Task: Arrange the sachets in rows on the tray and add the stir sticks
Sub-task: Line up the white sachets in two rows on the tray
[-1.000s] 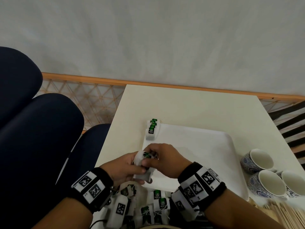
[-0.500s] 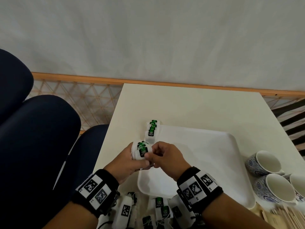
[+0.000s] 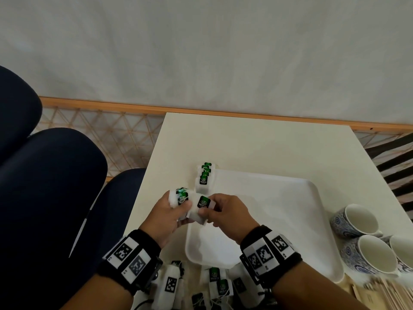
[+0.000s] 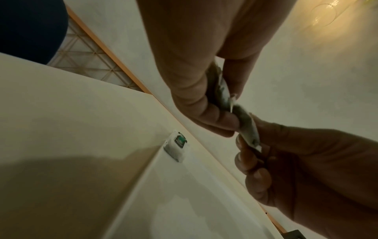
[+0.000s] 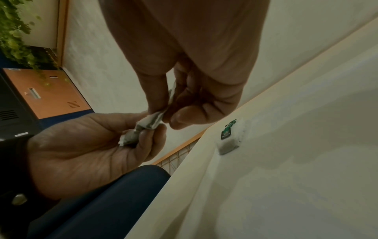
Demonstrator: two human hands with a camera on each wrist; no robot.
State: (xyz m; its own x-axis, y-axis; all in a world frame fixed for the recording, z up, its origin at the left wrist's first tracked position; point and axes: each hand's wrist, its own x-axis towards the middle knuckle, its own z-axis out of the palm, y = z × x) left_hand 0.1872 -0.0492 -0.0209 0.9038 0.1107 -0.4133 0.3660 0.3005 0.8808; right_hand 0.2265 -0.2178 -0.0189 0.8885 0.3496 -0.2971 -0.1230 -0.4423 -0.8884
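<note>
Here the left hand [image 3: 166, 217] grips sachets [image 3: 182, 196]; the right hand [image 3: 230, 217] pinches one sachet [image 3: 202, 205].

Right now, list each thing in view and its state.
Left hand: holds a bunch of sachets.
Right hand: pinches one sachet.
Row: overlapping sachets at the tray's far left corner.
Tray: mostly bare.
Loose sachets: off the tray, near edge.
Cups: empty, upright.
Sticks: off the tray.
</note>
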